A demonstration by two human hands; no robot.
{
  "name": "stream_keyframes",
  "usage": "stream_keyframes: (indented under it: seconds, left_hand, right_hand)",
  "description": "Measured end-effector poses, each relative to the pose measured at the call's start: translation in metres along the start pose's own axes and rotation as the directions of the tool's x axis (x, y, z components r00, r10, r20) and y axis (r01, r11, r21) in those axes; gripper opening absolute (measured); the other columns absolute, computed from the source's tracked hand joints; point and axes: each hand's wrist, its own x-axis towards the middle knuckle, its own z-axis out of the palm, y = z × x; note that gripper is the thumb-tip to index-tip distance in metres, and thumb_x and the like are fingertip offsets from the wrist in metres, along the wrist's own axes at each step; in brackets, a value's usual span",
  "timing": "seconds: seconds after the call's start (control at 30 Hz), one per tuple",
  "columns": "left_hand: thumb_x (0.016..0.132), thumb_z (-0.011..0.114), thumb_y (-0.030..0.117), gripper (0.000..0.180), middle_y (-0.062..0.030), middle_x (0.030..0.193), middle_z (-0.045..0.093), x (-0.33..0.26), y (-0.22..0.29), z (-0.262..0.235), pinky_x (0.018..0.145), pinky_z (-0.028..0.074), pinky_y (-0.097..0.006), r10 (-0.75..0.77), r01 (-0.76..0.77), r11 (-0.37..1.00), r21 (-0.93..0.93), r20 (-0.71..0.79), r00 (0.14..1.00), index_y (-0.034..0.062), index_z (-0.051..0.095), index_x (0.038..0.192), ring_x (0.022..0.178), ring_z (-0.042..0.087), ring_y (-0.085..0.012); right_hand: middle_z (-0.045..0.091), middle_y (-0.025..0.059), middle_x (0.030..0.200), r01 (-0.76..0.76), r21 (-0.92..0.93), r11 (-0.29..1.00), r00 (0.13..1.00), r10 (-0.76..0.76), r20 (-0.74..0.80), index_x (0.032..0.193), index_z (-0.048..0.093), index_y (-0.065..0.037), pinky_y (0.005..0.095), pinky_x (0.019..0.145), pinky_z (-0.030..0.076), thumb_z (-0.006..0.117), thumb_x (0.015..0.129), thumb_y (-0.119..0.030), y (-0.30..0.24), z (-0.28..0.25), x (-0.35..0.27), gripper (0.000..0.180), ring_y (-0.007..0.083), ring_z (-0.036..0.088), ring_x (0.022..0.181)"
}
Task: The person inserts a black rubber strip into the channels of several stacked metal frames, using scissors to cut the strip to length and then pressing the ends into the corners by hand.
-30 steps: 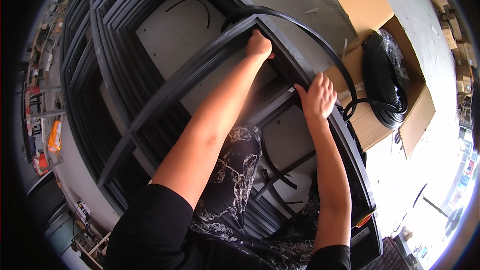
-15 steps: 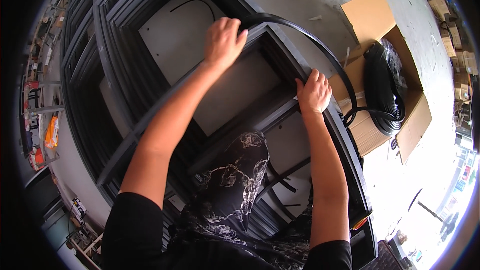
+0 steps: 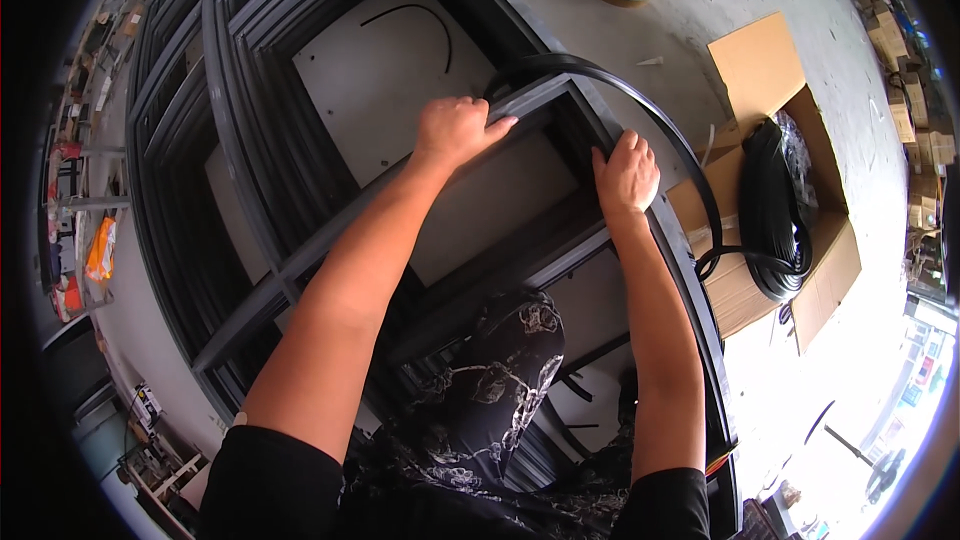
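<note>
We see a stack of dark frames [image 3: 240, 140] filling most of the left and middle, a top frame [image 3: 548, 92] uppermost under our hands. A cardboard box [image 3: 735, 305] stands open on the floor to the right, holding a coil of black strip [image 3: 765, 210]. Our left forearm [image 3: 365, 250] slants up and inward, elbow slightly bent; our right forearm [image 3: 662, 320] rises almost straight. The left hand [image 3: 455, 132] lies on the top frame's far bar, fingers curled, thumb stretched out along it; we cannot tell whether the fingers grip anything. The right hand [image 3: 628, 178] clasps the right-hand rail near the corner, partly closed, thumb on the inner side, fingers bent over. From the box a black strip [image 3: 650, 106] arches past the corner, ending near our left fingers.
</note>
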Motion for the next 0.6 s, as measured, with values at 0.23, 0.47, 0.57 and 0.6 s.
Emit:
stream_keyframes:
  seconds: [0.23, 0.47, 0.57, 0.6]
  left_hand:
    - [0.085, 0.058, 0.061, 0.058, -0.0093, 0.062, 0.061, 0.000, -0.004, 0.005, 0.052, 0.048, -0.041, 0.035, -0.039, 0.998, -0.057, -0.068, 0.997, 0.0077, 0.061, 0.062, 0.058, 0.062, -0.0300]
    - [0.085, 0.060, 0.060, 0.057, -0.0109, 0.063, 0.061, 0.003, 0.000, -0.001, 0.053, 0.049, -0.042, 0.028, -0.034, 0.991, -0.129, -0.051, 0.998, 0.0066, 0.062, 0.064, 0.059, 0.062, -0.0313]
    - [0.084, 0.061, 0.059, 0.056, -0.0106, 0.063, 0.061, 0.002, -0.002, 0.000, 0.054, 0.049, -0.043, 0.028, -0.032, 0.991, -0.133, -0.033, 0.999, 0.0069, 0.062, 0.064, 0.059, 0.062, -0.0313]
    - [0.084, 0.062, 0.059, 0.055, -0.0107, 0.063, 0.061, 0.000, -0.003, 0.001, 0.054, 0.049, -0.043, 0.027, -0.033, 0.992, -0.123, -0.045, 0.999, 0.0069, 0.062, 0.064, 0.059, 0.061, -0.0315]
  right_hand:
    - [0.065, 0.0107, 0.097, -0.008, 0.042, 0.999, 0.999, 0.007, 0.035, 0.098, 0.056, -0.007, 0.0401, 0.082, 0.052, 0.077, 0.077, -0.035, -0.020, 0.008, 0.024, 0.041, 0.0285, 0.064, 0.097]
    - [0.065, 0.0118, 0.101, -0.032, 0.063, 0.998, 0.998, 0.028, 0.065, 0.099, 0.056, -0.006, 0.0406, 0.082, 0.054, 0.075, 0.077, -0.038, -0.035, 0.006, 0.048, 0.043, 0.0293, 0.064, 0.100]
    - [0.065, 0.0123, 0.100, -0.015, 0.093, 0.996, 0.997, 0.009, 0.072, 0.100, 0.056, -0.005, 0.0402, 0.080, 0.055, 0.075, 0.077, -0.039, -0.036, 0.006, 0.047, 0.045, 0.0296, 0.064, 0.099]
    - [0.065, 0.0124, 0.100, -0.017, 0.101, 0.995, 0.998, 0.010, 0.064, 0.100, 0.056, -0.005, 0.0403, 0.080, 0.055, 0.075, 0.077, -0.039, -0.040, 0.005, 0.047, 0.045, 0.0297, 0.064, 0.099]
